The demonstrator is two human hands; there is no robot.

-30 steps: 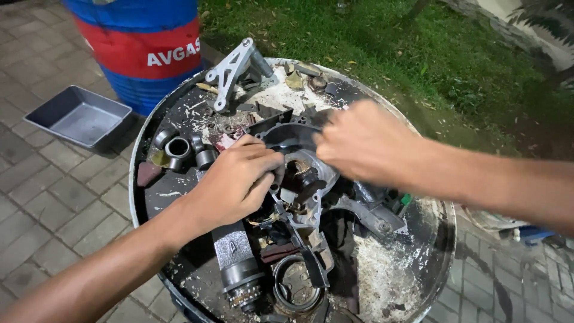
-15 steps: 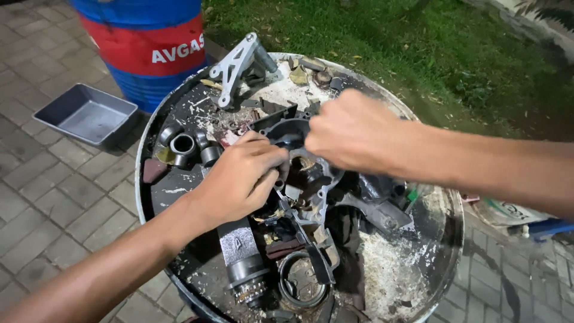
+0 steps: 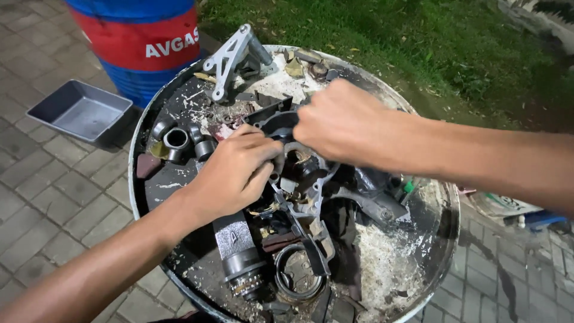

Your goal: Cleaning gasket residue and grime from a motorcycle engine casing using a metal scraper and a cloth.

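Dark metal engine casing [image 3: 302, 179], greasy and irregular, lies at the centre of the frame on a round, dirty drum top [image 3: 430, 197]. The left hand [image 3: 236, 173] rests on its left side, fingers [image 3: 263, 157] curled closed around the casing's edge. The right hand [image 3: 341, 122] is fisted over its upper part; what its fingers grip is hidden. Grey cylindrical sleeves [image 3: 177, 140] sit centre left, a silver bracket [image 3: 233, 57] upper centre, a grey rectangular tray [image 3: 78, 110] on the paving upper left.

Grey metal engine casing [image 3: 305, 179], grimy, lying flat amid scrap on drum top [image 3: 418, 251]; gripped at upper edge by left hand [image 3: 236, 170] and right hand [image 3: 341, 125].
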